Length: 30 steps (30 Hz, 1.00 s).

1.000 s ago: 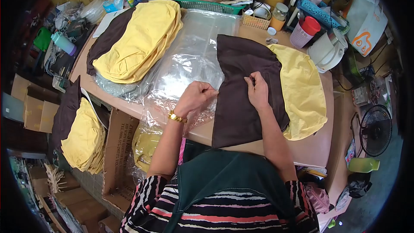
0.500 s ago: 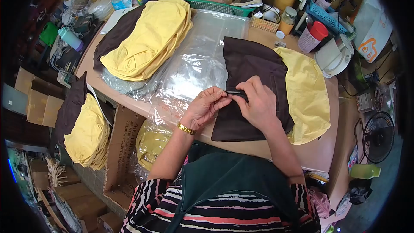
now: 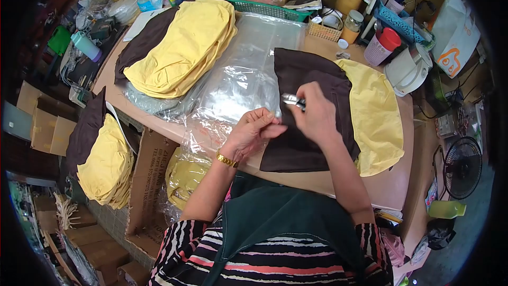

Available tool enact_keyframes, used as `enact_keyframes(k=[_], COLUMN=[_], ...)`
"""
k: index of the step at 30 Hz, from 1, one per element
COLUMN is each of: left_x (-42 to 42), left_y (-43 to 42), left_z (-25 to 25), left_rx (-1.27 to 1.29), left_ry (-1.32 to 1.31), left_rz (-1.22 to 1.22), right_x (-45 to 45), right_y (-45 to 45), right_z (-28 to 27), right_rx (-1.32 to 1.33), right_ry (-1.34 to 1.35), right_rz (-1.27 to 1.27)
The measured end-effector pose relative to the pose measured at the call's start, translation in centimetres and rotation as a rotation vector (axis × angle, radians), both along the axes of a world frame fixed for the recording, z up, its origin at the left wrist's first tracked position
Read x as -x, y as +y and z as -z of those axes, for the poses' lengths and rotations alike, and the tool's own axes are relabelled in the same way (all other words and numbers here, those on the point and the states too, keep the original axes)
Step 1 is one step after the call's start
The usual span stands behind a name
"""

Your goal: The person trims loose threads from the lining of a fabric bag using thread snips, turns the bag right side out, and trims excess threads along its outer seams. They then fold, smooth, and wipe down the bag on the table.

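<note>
Cloth piece (image 3: pixel 346 100) lies flat on the table (image 3: pixel 381 188) in front of the person, right of the clear plastic sheets (image 3: pixel 243 79). Its left part is dark brown with a fairly straight left edge; its right part is yellow, rounded at the outer end and lightly creased. A narrow line, slit or seam, runs in the brown near the yellow. The brown surface is mostly smooth.

Right hand (image 3: pixel 316 114) is clenched around a small tool (image 3: pixel 291 100), dark with a bright metal end pointing left, above the brown part. Left hand (image 3: pixel 258 130) has thumb and forefinger pressed together at the cloth's left edge; what, if anything, lies between them cannot be told.

Compared with half a second ago, the cloth is in practically the same place. The tool's end then met the left fingertips; now it is raised and apart from them, and its metal shows more clearly. The left hand's pinch is unchanged.
</note>
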<state>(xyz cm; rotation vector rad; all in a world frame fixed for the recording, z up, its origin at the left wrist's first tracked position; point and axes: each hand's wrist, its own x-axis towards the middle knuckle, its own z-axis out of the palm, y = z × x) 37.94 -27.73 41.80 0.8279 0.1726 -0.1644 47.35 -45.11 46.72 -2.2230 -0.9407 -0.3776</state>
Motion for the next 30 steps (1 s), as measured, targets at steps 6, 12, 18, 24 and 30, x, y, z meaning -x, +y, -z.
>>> enact_keyframes(k=[6, 12, 18, 24, 30], left_x=[-0.6, -8.0, -19.1, -17.8, -8.4], left_y=[5.8, 3.6, -1.2, -3.0, 4.5], left_z=[1.6, 0.0, 4.9, 2.6, -2.4], left_rx=[-0.311, -0.656, -1.197, -1.224, -1.324], left_ry=[-0.002, -0.128, 0.039, -0.267, -0.315], left_rz=[-0.476, -0.407, -0.603, -0.268, -0.093], right_x=[-4.8, -3.4, -9.1, -15.3, -12.7], right_y=[-5.8, -6.4, -3.2, 0.1, -4.9], right_z=[8.7, 7.2, 2.9, 3.9, 0.6], right_rx=[0.224, 0.36, -0.155, -0.296, -0.477], right_ry=[0.051, 0.18, 0.245, 0.51, 0.59], right_rz=[0.334, 0.408, 0.087, 0.104, 0.001])
